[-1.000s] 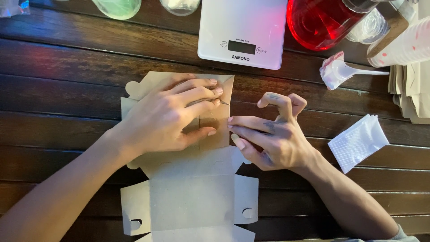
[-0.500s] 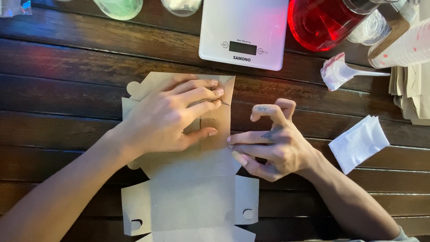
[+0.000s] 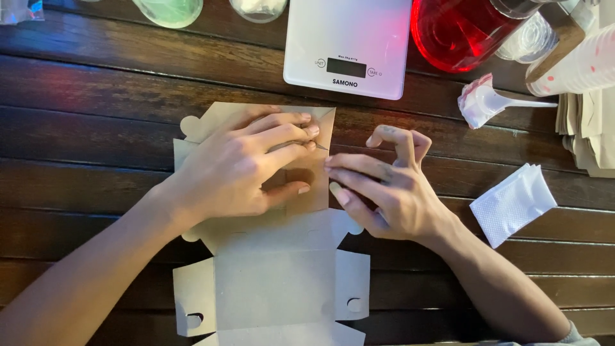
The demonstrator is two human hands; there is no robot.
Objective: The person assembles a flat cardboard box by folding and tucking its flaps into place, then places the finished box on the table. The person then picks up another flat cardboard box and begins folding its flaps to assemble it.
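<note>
- A flat, unfolded cardboard box (image 3: 269,282) lies on the wooden table (image 3: 96,128), centred low in the head view; its lower flaps run to the bottom edge of the view.
- The upper panel is folded over. The left hand (image 3: 240,170) lies flat on it, fingers spread and pressing down, thumb tucked along the panel's lower part. It presses and clasps nothing.
- The right hand (image 3: 384,189) sits just beside the panel's right edge. Two fingertips (image 3: 333,163) touch that edge near the fold; the remaining fingers are curled and raised clear of the table. It closes around nothing.
- The two hands almost meet at the right-hand crease.
- Lower side flaps, each with a small slot, project left and right from the middle panel. Rounded tabs project at the upper left corner and at the right of the middle section.
- Bare table lies left of the box and between the box and the scale.
- A white scale (image 3: 349,41) stands beyond the box, near its top edge but apart from it.
- A red vessel (image 3: 458,32) stands right of the scale, with clear plastic cups (image 3: 532,38) beside it.
- A white plastic spoon (image 3: 512,102) in a crumpled wrapper lies right of the hands.
- A white napkin (image 3: 512,202) lies near the right forearm.
- A stack of brown paper (image 3: 589,134) occupies the right edge.
- A green object (image 3: 170,9) sits at the top edge.
</note>
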